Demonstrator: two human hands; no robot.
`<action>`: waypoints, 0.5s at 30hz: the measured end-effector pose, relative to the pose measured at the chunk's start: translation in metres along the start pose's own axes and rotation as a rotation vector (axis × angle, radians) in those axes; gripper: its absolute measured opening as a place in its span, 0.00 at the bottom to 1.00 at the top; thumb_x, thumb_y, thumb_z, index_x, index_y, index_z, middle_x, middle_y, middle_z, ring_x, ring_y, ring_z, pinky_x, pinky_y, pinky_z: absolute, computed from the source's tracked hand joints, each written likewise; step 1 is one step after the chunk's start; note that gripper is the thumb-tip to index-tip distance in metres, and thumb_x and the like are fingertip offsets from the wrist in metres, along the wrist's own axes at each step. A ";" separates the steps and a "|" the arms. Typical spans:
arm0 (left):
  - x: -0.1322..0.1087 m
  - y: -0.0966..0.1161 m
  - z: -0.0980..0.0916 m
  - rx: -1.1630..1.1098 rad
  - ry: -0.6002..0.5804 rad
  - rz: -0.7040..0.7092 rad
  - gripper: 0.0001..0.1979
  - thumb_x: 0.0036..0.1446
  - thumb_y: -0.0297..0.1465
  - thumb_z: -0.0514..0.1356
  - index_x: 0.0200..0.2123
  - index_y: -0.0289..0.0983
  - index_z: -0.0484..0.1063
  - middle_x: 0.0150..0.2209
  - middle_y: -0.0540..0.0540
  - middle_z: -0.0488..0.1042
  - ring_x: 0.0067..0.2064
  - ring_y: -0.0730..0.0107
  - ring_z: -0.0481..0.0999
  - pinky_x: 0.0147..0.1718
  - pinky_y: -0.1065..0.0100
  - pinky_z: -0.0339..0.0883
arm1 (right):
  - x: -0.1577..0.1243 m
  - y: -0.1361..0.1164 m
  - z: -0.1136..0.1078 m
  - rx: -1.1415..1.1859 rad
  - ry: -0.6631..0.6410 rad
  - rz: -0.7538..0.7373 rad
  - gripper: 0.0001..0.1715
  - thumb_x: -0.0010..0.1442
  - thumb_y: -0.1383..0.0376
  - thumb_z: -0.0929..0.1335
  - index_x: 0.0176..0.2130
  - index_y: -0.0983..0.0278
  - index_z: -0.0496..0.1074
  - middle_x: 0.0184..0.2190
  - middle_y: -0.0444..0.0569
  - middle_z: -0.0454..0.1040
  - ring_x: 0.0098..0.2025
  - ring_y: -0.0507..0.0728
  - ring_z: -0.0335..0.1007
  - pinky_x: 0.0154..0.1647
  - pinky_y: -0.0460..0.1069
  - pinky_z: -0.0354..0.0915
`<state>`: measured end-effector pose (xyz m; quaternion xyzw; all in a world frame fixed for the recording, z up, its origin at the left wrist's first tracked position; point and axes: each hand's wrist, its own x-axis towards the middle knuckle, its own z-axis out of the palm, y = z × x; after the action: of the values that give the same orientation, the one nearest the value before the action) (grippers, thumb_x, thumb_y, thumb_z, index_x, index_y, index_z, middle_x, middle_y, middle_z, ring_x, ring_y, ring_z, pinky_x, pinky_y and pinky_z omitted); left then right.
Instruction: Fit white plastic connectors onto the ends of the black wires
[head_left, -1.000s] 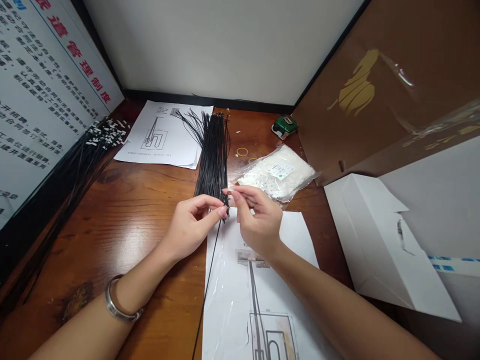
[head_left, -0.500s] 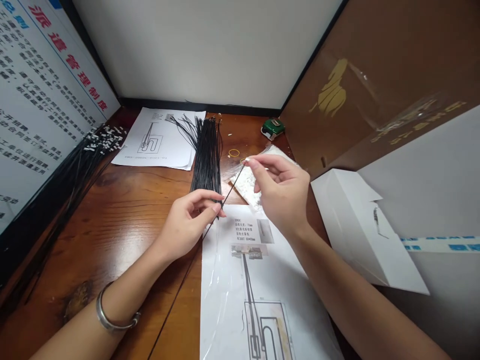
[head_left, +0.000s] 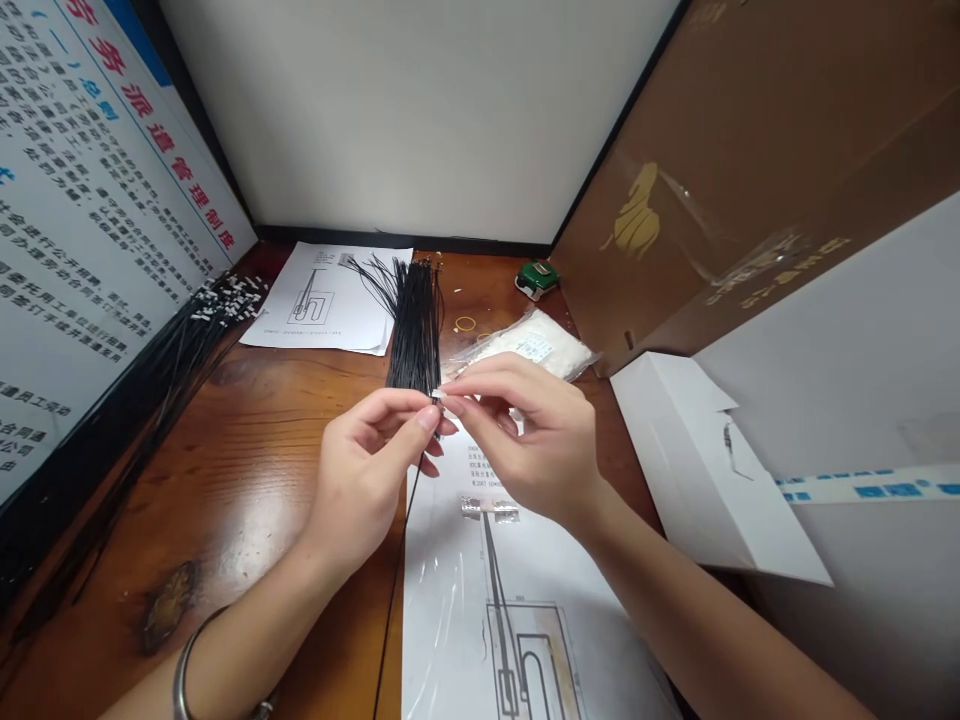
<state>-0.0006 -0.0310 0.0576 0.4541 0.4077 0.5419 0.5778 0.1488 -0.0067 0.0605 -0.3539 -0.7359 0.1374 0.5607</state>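
A thin black wire runs up from the bottom edge to my left hand, which pinches it near its upper end between thumb and forefinger. My right hand meets it fingertip to fingertip and pinches a small white connector at the wire's end. Whether the wire sits fully inside the connector cannot be made out. Just beyond the hands lies a thick bundle of black wires. Behind my right hand rests a clear bag of white pieces. Below both hands is a plastic-covered drawing sheet.
At left, black wires with white ends lean by a printed board. Another drawing sheet lies at the back. A green tape measure and a yellow rubber band lie near a brown carton. A white box flap sticks out at right.
My right hand has come down and left with the white connector, meeting my left fingertips. My left hand now grips close to the wire's end. The view has shifted slightly.
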 end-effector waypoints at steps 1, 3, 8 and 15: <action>-0.001 0.001 0.001 -0.009 0.002 0.001 0.03 0.54 0.31 0.64 0.31 0.37 0.76 0.28 0.48 0.77 0.28 0.73 0.73 0.25 0.73 0.70 | 0.001 -0.001 -0.001 -0.016 -0.003 -0.033 0.07 0.57 0.72 0.68 0.32 0.61 0.76 0.28 0.46 0.77 0.25 0.51 0.69 0.19 0.46 0.64; -0.003 0.003 0.003 -0.010 0.016 0.013 0.03 0.54 0.31 0.64 0.30 0.37 0.76 0.27 0.48 0.76 0.28 0.72 0.73 0.24 0.73 0.70 | 0.002 -0.004 -0.002 -0.042 -0.002 -0.081 0.08 0.57 0.73 0.69 0.31 0.62 0.75 0.27 0.46 0.77 0.25 0.50 0.69 0.18 0.45 0.64; -0.004 0.005 0.004 0.035 0.048 0.053 0.03 0.54 0.30 0.63 0.29 0.37 0.76 0.26 0.49 0.76 0.27 0.72 0.74 0.23 0.73 0.70 | 0.002 -0.006 -0.003 -0.059 -0.014 -0.111 0.09 0.58 0.73 0.68 0.33 0.61 0.75 0.26 0.44 0.79 0.24 0.51 0.72 0.17 0.45 0.66; -0.005 0.005 0.006 0.037 0.045 0.069 0.03 0.54 0.29 0.63 0.30 0.37 0.77 0.25 0.49 0.76 0.26 0.72 0.74 0.23 0.73 0.71 | 0.001 -0.006 -0.004 -0.038 -0.025 -0.094 0.08 0.57 0.74 0.68 0.33 0.61 0.74 0.24 0.42 0.79 0.20 0.48 0.71 0.17 0.43 0.67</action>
<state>0.0031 -0.0366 0.0637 0.4664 0.4146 0.5640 0.5408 0.1497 -0.0113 0.0659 -0.3279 -0.7610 0.1014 0.5506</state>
